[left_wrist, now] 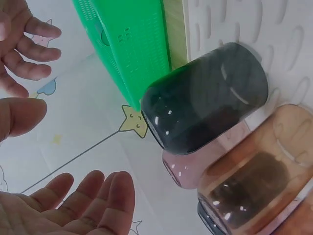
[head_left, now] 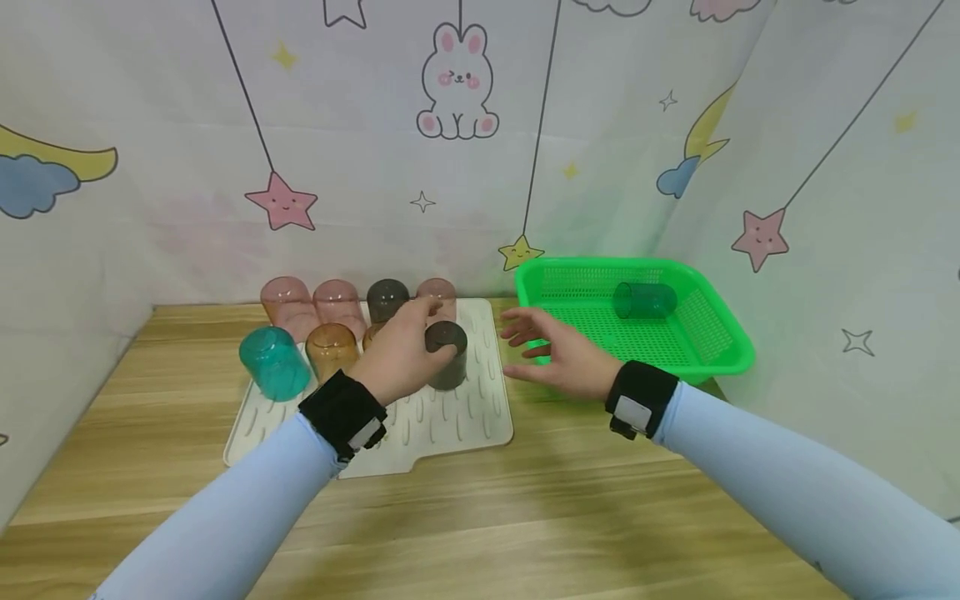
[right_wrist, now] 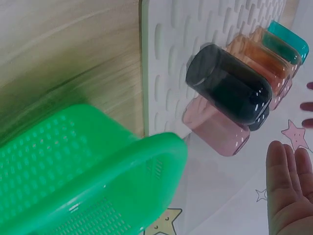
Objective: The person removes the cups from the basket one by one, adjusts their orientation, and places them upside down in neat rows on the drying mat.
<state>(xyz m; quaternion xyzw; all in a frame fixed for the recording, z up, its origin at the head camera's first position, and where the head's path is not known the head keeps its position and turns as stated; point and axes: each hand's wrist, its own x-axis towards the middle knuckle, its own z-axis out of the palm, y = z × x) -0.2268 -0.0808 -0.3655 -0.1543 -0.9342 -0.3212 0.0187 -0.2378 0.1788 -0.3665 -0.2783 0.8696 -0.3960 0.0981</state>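
My left hand [head_left: 401, 350] hovers over the drying mat [head_left: 480, 417], its fingers apart and relaxed. In the head view its thumb overlaps a dark grey glass [head_left: 447, 371] that stands upside down on the mat; in the left wrist view the same dark glass [left_wrist: 205, 98] is apart from the fingers [left_wrist: 120, 200]. My right hand [head_left: 570, 354] is held in the air in front of the left end of the green basket [head_left: 720, 342], palm toward the dark glass, fingers spread and holding nothing. Inside the basket a teal glass [head_left: 645, 301] lies on its side.
More upturned glasses stand on the mat: a turquoise one [head_left: 275, 364] at front left, amber ones [head_left: 332, 350] beside it, and a back row of pink glasses [head_left: 287, 304] with another dark one [head_left: 387, 298]. A patterned cloth wall [head_left: 360, 167] rises behind the wooden table [head_left: 480, 533].
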